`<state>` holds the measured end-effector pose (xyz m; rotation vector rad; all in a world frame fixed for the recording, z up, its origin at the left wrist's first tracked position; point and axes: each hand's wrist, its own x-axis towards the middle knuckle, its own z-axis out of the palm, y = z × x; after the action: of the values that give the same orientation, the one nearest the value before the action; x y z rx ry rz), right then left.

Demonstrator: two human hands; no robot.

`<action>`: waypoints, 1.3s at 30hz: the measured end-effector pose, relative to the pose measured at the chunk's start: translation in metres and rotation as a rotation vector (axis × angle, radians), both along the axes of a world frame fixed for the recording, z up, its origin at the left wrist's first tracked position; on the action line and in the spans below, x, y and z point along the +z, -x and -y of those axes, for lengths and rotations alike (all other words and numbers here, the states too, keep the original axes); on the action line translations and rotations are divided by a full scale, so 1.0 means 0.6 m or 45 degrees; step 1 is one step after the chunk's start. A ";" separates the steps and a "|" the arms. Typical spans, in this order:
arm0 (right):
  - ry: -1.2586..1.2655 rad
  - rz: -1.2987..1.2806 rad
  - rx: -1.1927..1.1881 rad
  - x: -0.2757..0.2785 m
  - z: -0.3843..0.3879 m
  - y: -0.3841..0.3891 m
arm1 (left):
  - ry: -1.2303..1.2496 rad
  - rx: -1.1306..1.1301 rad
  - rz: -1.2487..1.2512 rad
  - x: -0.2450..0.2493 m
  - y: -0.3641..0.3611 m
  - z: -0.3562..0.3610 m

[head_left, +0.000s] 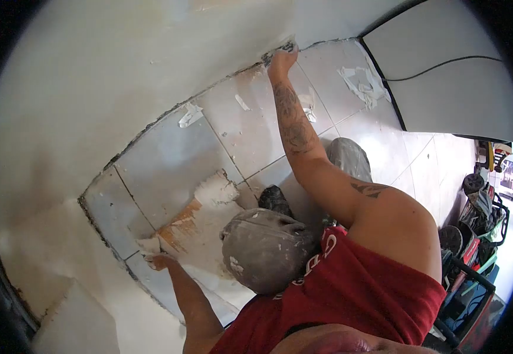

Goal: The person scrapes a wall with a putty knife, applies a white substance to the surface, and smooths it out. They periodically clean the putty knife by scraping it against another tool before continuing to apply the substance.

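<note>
At the foot of the pale wall (150, 65), my right hand (283, 59) is closed round a crumpled piece of printed paper (289, 46), close to the rough joint between wall and floor. My left hand (159, 262) is lower left, its fingers closed at the edge of a whitish torn scrap (149, 244) over the floor tiles. Beside it lies a large torn sheet (209, 227), white with a brown stained part. My knees, in dusty grey trousers (268, 248), are on or just above the tiles.
Torn white paper (365, 85) lies on the tiles near a grey panel (445, 71) with a dark cable (445, 61). Smaller scraps (191, 115) are along the wall. A wheeled stroller or cart (474, 236) and other items stand at the right.
</note>
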<state>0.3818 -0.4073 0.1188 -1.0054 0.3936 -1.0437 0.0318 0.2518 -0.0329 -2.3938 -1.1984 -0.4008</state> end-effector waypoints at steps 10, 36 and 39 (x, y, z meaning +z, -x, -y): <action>0.385 -0.912 -0.312 0.070 -0.136 -0.062 | 0.529 0.178 0.459 -0.009 -0.002 -0.024; -0.818 -0.367 1.663 0.089 -0.179 0.277 | 0.341 0.149 -0.202 0.020 -0.024 -0.051; -0.630 -0.266 1.457 0.146 -0.067 0.269 | 0.210 -0.438 0.270 0.057 -0.046 0.030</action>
<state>0.2205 -0.3673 0.2063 -0.6989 0.1657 0.1934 0.0593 0.2339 0.0013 -2.7660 -0.9305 -0.7022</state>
